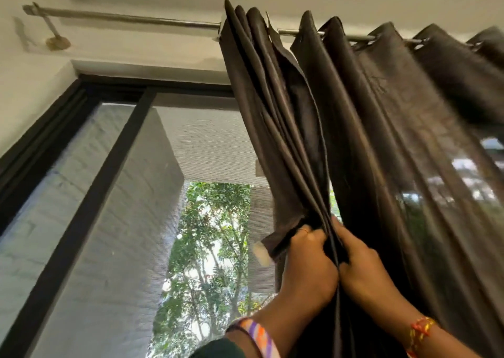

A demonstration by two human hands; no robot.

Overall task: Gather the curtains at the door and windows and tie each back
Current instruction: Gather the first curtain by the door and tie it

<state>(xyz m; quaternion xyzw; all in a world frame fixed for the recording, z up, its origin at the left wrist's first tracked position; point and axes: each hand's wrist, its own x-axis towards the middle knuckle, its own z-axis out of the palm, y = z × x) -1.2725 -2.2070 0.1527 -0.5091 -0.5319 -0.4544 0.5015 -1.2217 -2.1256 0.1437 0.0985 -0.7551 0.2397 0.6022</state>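
A dark brown curtain (286, 118) hangs in bunched folds from a metal rod (131, 19) above a black-framed sliding door (90, 183). My left hand (308, 262) grips the gathered folds from the left, and a dark strip with a white tab (261, 251) sticks out beside its fingers. My right hand (362, 265) grips the same bundle from the right, close against the left hand. A second, sheerer brown curtain (409, 139) hangs spread along the rod to the right.
The rod's bracket (57, 41) is fixed to the white wall at upper left. Through the door's mesh screen I see a grey brick wall (114, 194) and green trees (210, 248). The ceiling runs close above the rod.
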